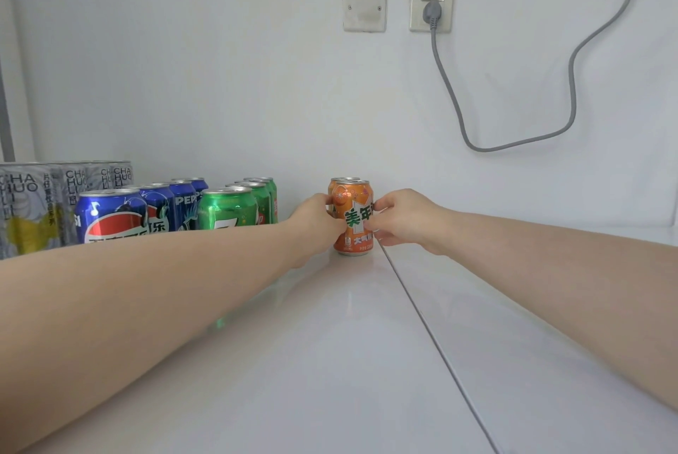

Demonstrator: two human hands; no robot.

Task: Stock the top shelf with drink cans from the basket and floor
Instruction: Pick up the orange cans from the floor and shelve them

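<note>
An orange drink can stands upright on the white top shelf, with a second orange can just behind it, mostly hidden. My left hand grips the front can's left side and my right hand grips its right side. To the left stand rows of green cans, blue Pepsi cans and tall grey cans. The basket and floor are out of view.
A white wall closes the back of the shelf. On it are a blank plate and a socket with a grey cable looping down. A dark seam runs along the shelf surface toward me.
</note>
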